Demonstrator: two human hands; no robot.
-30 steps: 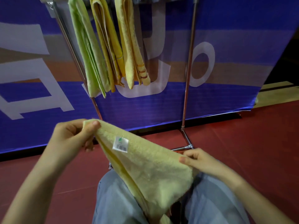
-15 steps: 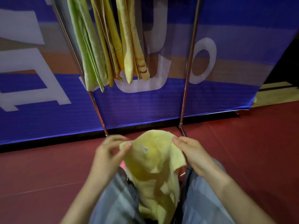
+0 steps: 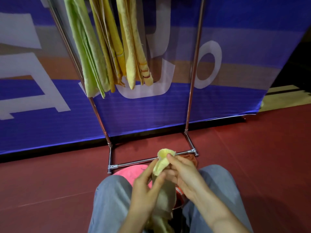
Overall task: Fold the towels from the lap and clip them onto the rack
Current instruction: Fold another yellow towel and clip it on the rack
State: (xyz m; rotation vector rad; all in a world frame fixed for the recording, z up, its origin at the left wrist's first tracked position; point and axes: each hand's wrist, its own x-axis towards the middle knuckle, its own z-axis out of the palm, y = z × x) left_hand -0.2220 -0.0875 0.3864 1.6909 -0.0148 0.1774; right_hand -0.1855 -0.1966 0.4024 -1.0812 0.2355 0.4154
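Observation:
A pale yellow towel [image 3: 162,163] is bunched narrow between both hands over my lap, and its lower part hangs down between my knees. My left hand [image 3: 146,187] pinches its left edge. Closed around the upper fold from the right is my right hand [image 3: 183,175]. A pink towel [image 3: 129,173] and an orange-red one [image 3: 190,158] lie under my hands, partly hidden. The chrome rack [image 3: 193,78] stands just ahead on the floor. Hanging from its top left are a green towel [image 3: 87,52] and several yellow towels [image 3: 129,52]; the clips are out of view.
My knees in grey-blue trousers [image 3: 109,199] fill the bottom of the view. The rack's foot bar [image 3: 134,163] runs across just beyond my hands. A blue banner [image 3: 244,81] stands close behind the rack on a dark red floor [image 3: 260,157].
My hands came together from wide apart, gathering the spread yellow towel into a narrow bundle low over my lap. The view tilted down, showing the rack's foot and the pink towel.

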